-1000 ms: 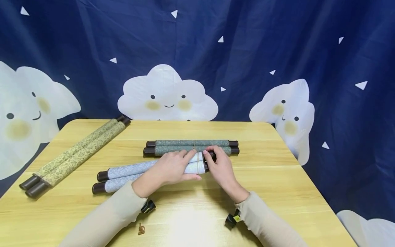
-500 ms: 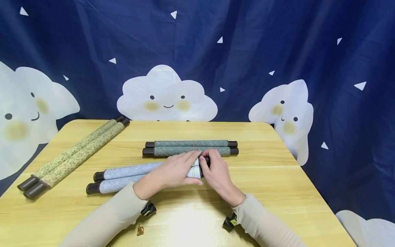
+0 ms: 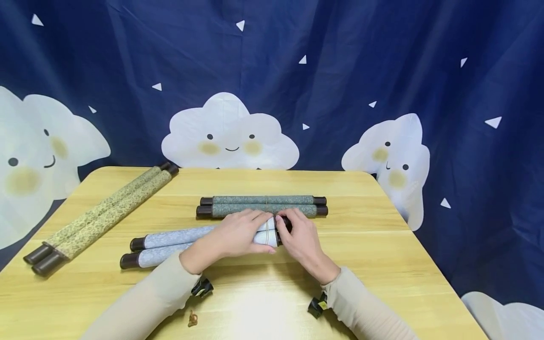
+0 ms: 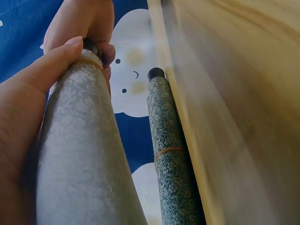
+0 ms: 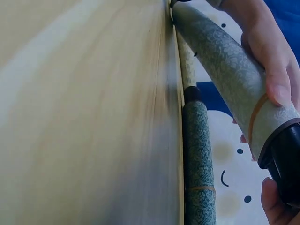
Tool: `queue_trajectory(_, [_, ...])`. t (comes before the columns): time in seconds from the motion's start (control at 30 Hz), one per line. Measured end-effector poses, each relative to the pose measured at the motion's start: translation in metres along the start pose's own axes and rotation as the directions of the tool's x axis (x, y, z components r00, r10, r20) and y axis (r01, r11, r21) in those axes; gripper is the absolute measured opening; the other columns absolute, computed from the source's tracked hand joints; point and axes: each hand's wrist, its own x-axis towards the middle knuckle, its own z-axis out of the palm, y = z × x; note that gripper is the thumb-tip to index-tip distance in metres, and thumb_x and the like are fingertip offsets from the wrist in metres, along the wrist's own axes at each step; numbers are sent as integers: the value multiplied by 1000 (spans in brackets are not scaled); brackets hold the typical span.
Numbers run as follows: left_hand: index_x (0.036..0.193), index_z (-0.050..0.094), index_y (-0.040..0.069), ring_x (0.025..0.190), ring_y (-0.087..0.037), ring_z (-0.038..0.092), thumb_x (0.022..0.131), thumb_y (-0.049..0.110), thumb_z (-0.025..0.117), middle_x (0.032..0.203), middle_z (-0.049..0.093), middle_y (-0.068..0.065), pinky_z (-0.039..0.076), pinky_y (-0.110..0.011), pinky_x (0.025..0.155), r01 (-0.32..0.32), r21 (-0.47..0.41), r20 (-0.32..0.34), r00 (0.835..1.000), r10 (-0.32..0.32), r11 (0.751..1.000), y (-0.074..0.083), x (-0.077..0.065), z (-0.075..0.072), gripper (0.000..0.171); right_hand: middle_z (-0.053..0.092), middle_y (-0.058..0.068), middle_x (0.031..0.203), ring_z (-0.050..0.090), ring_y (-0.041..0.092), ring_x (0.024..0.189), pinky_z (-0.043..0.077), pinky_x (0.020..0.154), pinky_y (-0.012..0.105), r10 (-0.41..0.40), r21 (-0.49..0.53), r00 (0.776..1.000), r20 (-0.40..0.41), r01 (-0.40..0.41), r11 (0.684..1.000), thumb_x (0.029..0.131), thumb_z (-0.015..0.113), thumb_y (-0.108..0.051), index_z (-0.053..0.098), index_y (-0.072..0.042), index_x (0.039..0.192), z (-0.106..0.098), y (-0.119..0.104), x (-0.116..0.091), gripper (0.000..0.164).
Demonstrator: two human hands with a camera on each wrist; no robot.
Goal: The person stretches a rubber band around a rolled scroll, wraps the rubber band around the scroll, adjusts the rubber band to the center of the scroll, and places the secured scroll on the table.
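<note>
A light blue, two-roll scroll (image 3: 176, 238) with dark brown end knobs lies across the middle of the table, its right end raised in both hands. My left hand (image 3: 235, 236) grips the rolls from above near that end, thumb on the near side. Close beside the thumb, a rubber band (image 3: 267, 231) circles both rolls. The fingers of my right hand (image 3: 301, 238) hold the dark knobs at the right end. In the right wrist view, the band (image 5: 255, 117) sits just short of the black knob (image 5: 283, 154), with left-hand fingertips on the patterned cloth.
Just behind lies a green scroll (image 3: 255, 210), also banded in its middle. A yellow patterned scroll (image 3: 102, 212) lies slanted along the left side of the wooden table (image 3: 374, 283). A small brown tangle (image 3: 193, 318) rests near the front, by the left sleeve.
The light blue scroll and both hands have shifted slightly left over the first half second. Since then they have stayed almost in place, with the grips unchanged.
</note>
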Motion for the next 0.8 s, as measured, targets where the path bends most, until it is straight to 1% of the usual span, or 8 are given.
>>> queue_trajectory(0.17, [126,47,11,100,-22,53,69,72,50,117,54,-5,49,-37,72,14,-8,12,1000,-14,1000,-5,-1,-2,83,60,-6,91,58,10,78,48,64,27,16,-1,1000,-12,-16,1000,91,45,-34,64,-18,94,-2,3,1,25])
queue_trajectory(0.3, [126,47,12,103,-21,52,70,71,49,120,52,-4,48,-37,74,38,-18,45,998,-37,999,-8,-2,-3,82,60,-6,91,57,10,77,47,64,29,39,-10,999,-17,-39,999,90,46,-35,64,-18,93,-4,5,2,24])
queue_trajectory(0.37, [130,42,12,105,-21,50,69,73,49,124,49,-4,48,-37,74,42,-49,70,997,-38,998,-7,-3,-3,86,59,-6,91,57,10,76,47,62,28,39,-17,999,-9,-40,999,90,46,-35,63,-18,93,-4,4,1,24])
queue_trajectory(0.47, [139,27,13,113,-24,46,66,77,45,133,42,-6,46,-39,83,35,-76,94,995,-28,996,-3,-3,-2,99,59,-5,91,55,10,71,46,59,28,29,-22,1000,-4,-29,999,90,45,-34,62,-18,93,-3,2,-1,23])
queue_trajectory(0.57, [143,16,13,115,-25,45,65,79,42,137,38,-7,43,-39,88,6,-80,75,997,0,997,1,-3,-2,105,58,-6,91,54,9,68,45,57,27,15,-24,1000,-8,-15,1000,91,45,-33,62,-18,94,-2,0,-2,23])
queue_trajectory(0.63, [143,17,11,115,-25,45,68,77,42,136,39,-7,42,-39,89,-13,-73,54,998,17,997,3,-2,-3,102,57,-6,90,53,9,66,45,55,27,6,-25,1000,-11,-6,1000,91,45,-33,62,-18,94,-2,-2,-2,22])
queue_trajectory(0.7, [141,23,9,112,-26,48,71,73,43,132,44,-8,43,-39,88,-22,-63,38,999,25,998,4,-2,-2,97,57,-6,90,52,8,66,45,55,26,-1,-33,1000,-11,1,999,91,44,-33,61,-19,94,-2,-2,-2,23])
queue_trajectory(0.8, [138,30,8,110,-26,49,75,70,43,128,47,-9,44,-40,86,-20,-39,38,999,21,999,4,0,-1,89,57,-6,89,53,9,67,45,55,26,-7,-44,1000,-14,7,999,91,44,-33,61,-18,94,-2,-1,-1,24])
